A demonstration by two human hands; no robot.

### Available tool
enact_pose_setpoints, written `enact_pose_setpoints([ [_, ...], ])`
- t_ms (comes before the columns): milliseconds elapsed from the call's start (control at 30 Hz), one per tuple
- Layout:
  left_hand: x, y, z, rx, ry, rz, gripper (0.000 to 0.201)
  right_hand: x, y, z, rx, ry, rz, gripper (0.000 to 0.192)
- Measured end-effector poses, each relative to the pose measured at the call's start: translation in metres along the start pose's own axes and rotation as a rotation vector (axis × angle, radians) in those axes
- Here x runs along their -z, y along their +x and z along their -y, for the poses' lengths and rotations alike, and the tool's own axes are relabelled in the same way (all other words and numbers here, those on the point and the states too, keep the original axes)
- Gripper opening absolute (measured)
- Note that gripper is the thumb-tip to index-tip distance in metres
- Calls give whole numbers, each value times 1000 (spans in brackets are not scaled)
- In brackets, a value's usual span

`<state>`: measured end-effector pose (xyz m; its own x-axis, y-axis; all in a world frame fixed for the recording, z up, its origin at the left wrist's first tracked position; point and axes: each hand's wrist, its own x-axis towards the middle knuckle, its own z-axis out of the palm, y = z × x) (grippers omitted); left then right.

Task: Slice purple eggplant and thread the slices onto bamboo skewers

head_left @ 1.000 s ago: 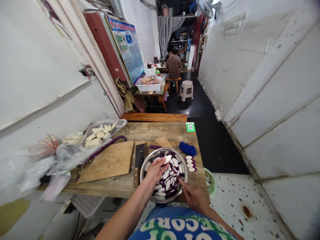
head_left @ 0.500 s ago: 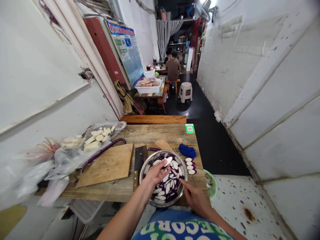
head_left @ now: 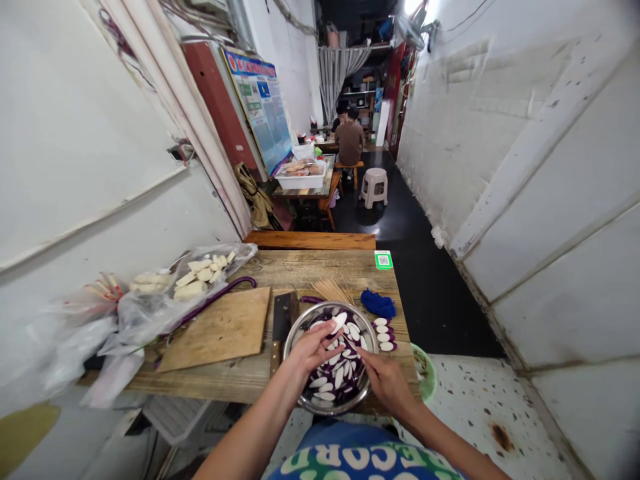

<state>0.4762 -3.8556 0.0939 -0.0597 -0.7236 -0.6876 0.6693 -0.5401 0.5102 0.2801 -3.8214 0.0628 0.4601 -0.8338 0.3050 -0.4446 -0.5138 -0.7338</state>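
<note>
Reaching into a round stainless-steel bowl [head_left: 305, 327] at the near edge of the worn wooden counter [head_left: 300, 267], the left hand [head_left: 313, 348] hovers over a heap of white, purple-skinned aubergine slices [head_left: 333, 380], its fingers loosely curled and pinching one oval slice [head_left: 336, 323] at the tips. The right hand [head_left: 385, 381] sits at the bowl's right rim, fingers drawn together and pointing inward; a thin skewer seems to be pinched there, though it is too fine to be sure. Most slices lie under and between the two hands, inside the bowl. A few more slices [head_left: 384, 335] rest in a short row on the counter just right of the bowl, near a crumpled blue cloth [head_left: 378, 303]. A bundle of thin bamboo skewers [head_left: 333, 289] fans out behind the bowl. Left of it lie a dark cleaver [head_left: 281, 319] and a bare wooden cutting board [head_left: 223, 328].
</note>
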Motion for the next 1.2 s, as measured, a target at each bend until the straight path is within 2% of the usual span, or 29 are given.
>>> enact_pose_setpoints([
  [267,3,-4,-3,-27,23,32,22,3,12,-5,30,-31,-32,30],
  [467,1,-2,-5,-61,-6,10,17,6,22,-3,25,-48,-24,29],
  [667,1,-3,-13,-93,-47,98,16,5,30,-3,34,-56,-40,28],
  [833,-5,-5,4,-59,45,122,18,0,37,1,58,-63,-34,28],
  [933,-1,1,14,-98,102,128,24,2,43,-2,47,-82,-24,27],
  [1000,10,10,14,-230,217,66,30,7,46,-10,13,-110,-26,26],
  [1100,37,31,13,-469,554,-154,21,16,48,-28,-57,-160,-37,26],
  [1167,54,46,18,-470,755,-226,9,19,47,-41,-95,-186,-33,26],
  [1200,60,54,24,-438,810,-234,11,19,47,-46,-109,-197,-28,27],
])
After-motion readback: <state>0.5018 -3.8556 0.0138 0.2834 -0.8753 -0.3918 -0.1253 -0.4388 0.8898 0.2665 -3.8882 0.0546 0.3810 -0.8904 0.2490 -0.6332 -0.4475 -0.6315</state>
